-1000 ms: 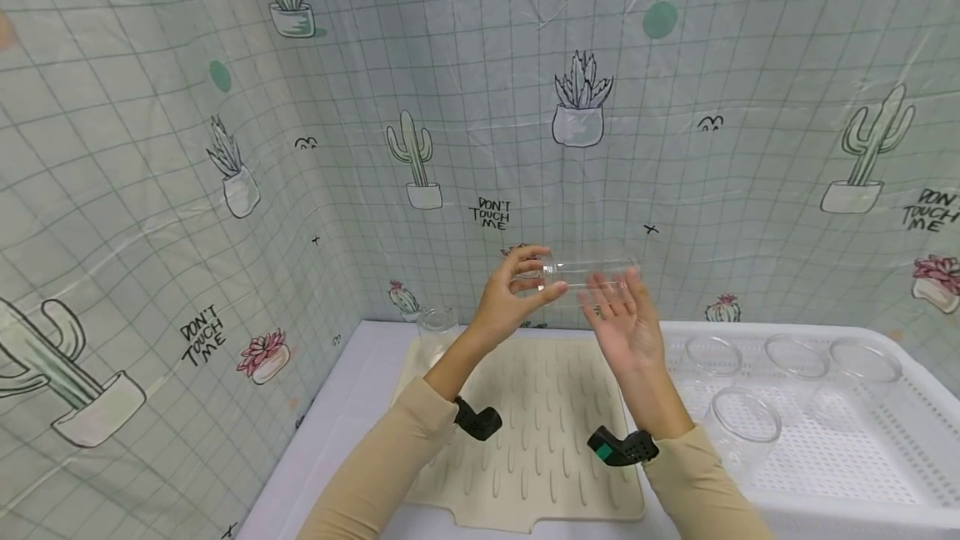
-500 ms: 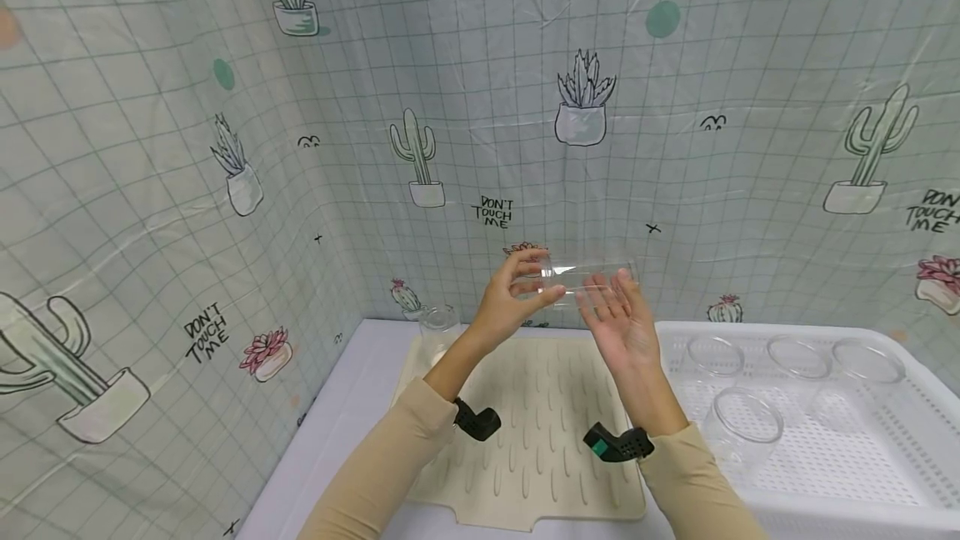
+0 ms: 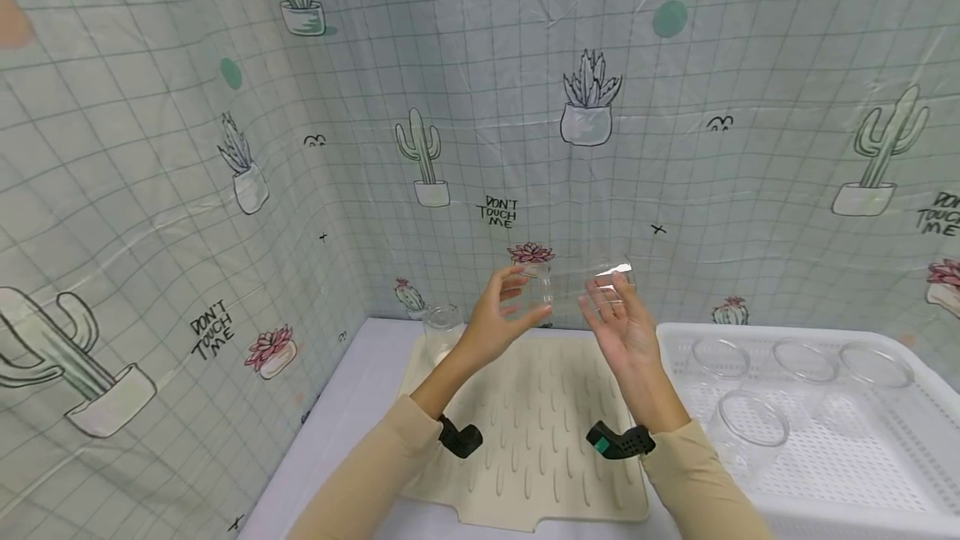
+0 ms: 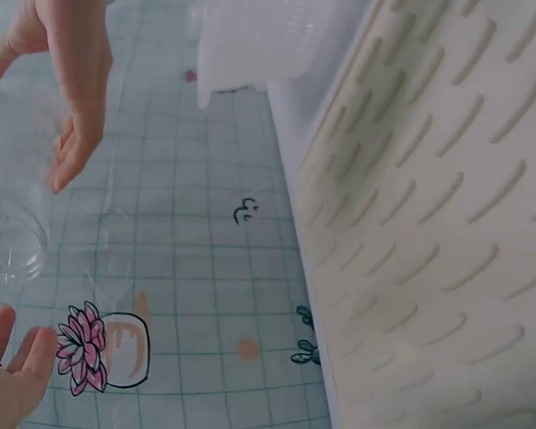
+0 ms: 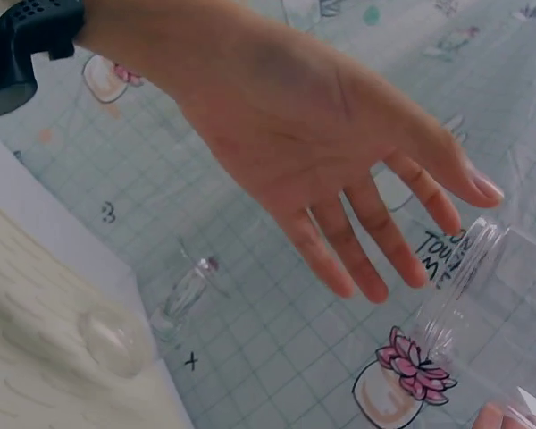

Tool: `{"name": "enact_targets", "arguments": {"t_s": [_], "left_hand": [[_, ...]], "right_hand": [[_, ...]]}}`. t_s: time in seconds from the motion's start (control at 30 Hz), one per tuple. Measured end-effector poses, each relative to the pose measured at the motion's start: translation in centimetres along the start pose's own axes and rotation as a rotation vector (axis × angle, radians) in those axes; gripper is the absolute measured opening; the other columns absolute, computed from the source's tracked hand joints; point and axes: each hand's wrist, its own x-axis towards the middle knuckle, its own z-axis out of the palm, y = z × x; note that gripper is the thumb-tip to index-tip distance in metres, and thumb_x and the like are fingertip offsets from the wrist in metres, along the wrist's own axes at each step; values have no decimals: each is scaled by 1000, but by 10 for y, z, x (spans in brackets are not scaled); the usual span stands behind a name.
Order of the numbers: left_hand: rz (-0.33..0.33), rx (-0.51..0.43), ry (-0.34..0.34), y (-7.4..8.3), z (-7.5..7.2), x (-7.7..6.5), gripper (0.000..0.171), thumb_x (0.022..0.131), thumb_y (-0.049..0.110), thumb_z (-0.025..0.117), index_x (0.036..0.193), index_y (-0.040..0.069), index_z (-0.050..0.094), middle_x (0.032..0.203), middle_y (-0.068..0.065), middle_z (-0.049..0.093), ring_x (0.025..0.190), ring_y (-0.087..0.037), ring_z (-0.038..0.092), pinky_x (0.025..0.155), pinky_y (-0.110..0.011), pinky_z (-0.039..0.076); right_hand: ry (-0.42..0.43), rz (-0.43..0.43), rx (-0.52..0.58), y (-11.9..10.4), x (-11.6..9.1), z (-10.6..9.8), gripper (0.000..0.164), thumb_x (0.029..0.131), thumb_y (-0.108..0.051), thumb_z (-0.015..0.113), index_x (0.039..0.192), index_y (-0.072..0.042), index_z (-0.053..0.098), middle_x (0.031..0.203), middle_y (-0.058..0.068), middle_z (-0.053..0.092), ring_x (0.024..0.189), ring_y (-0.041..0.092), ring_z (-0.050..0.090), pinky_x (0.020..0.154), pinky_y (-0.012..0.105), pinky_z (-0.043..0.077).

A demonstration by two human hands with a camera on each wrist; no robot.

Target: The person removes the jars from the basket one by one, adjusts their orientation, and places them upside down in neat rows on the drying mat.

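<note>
A clear cylindrical jar [image 3: 588,277] lies sideways in the air above the drying mat. My right hand [image 3: 628,336] holds it near its right end, thumb in front and fingers behind, palm up. My left hand [image 3: 491,323] is spread around the jar's left end without gripping it. In the right wrist view the left hand [image 5: 313,143] has straight, parted fingers beside the jar's ringed end [image 5: 464,281]. The left wrist view has the jar [image 4: 13,206] next to the right hand [image 4: 71,80], with the left fingers [image 4: 13,357] apart below.
A beige ribbed drying mat [image 3: 547,432] lies under the hands on a white table. Another clear vessel [image 3: 442,325] stands at its back left. A white perforated basket [image 3: 862,473] at right holds several clear vessels [image 3: 750,423]. A cactus-print curtain [image 3: 487,107] rises behind.
My left hand has let go of the jar's left end and moved slightly left and down. The right hand keeps the jar, nearly in place.
</note>
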Motion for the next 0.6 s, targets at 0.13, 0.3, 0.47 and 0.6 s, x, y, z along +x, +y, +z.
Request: {"name": "enact_targets", "arguments": {"t_s": [0.13,0.3,0.47,0.6], "left_hand": [[15,145,-5,-25,-4,-9,67,83,43,65,137,24,32,136,4,39,123,-16,38,98,-40,38],[18,293,-23,-43,-13,-28,68,81,53,63,136,25,35,134,4,41,121,-14,40,97,-38,38],[4,402,-32,-56,-22,-51,67,79,57,62,134,27,39,133,4,43,120,-13,40,96,-41,38],[18,511,-22,-64,-27,-66,66,78,61,60,133,28,42,135,12,38,127,-10,33,99,-44,35]], "right_hand": [[26,6,-35,3,4,-2,39,86,-14,64,120,-11,43,131,9,36,127,24,36,104,39,31],[58,14,-108,11,12,-5,18,86,-14,65,100,-9,55,118,6,45,125,25,37,104,40,30],[78,32,-155,18,18,-8,9,85,-12,66,91,-9,60,99,4,56,120,26,41,105,42,29],[110,52,-169,25,21,-9,13,85,-10,66,93,-9,57,93,1,60,116,24,45,104,41,30]]}}
